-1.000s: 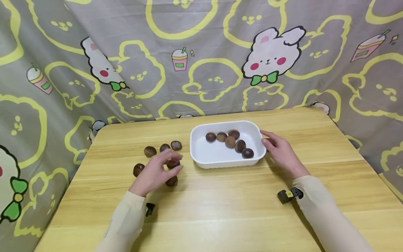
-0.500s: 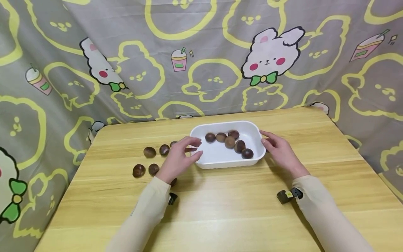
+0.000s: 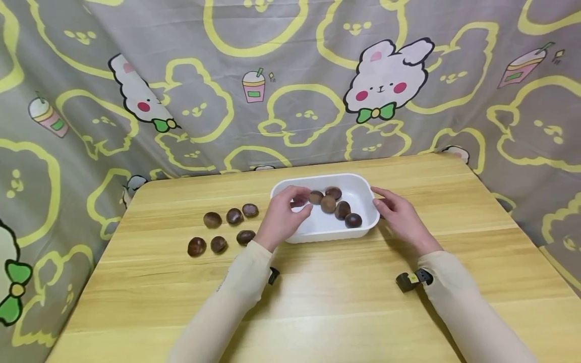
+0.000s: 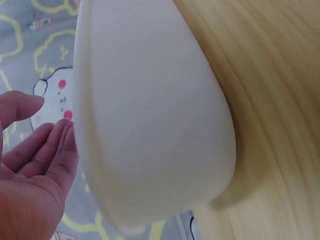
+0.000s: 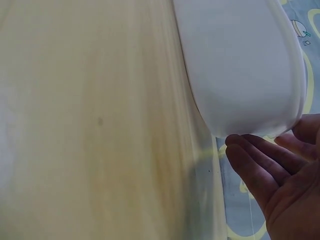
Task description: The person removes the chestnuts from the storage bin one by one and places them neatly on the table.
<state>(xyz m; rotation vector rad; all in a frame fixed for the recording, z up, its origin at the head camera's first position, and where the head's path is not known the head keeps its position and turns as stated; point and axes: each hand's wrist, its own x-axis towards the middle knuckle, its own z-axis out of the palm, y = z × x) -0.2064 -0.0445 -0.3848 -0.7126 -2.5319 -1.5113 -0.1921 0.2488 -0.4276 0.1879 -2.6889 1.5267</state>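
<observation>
Head view: my left hand (image 3: 282,216) is over the left end of the white tray (image 3: 336,234), thumb standing apart from the curved fingers, with a gap between. Five tray chestnuts (image 3: 328,204) show just right of that hand; six loose chestnuts (image 3: 219,245) lie left of it on the wooden table (image 3: 345,307). My right hand (image 3: 405,218), fingers relaxed, touches the tray's right end.

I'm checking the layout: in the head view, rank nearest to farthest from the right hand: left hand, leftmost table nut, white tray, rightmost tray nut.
1. White tray: touching the right hand.
2. Rightmost tray nut: near the tray's right end.
3. Left hand: over the tray's left part.
4. Leftmost table nut: left of the tray.
</observation>
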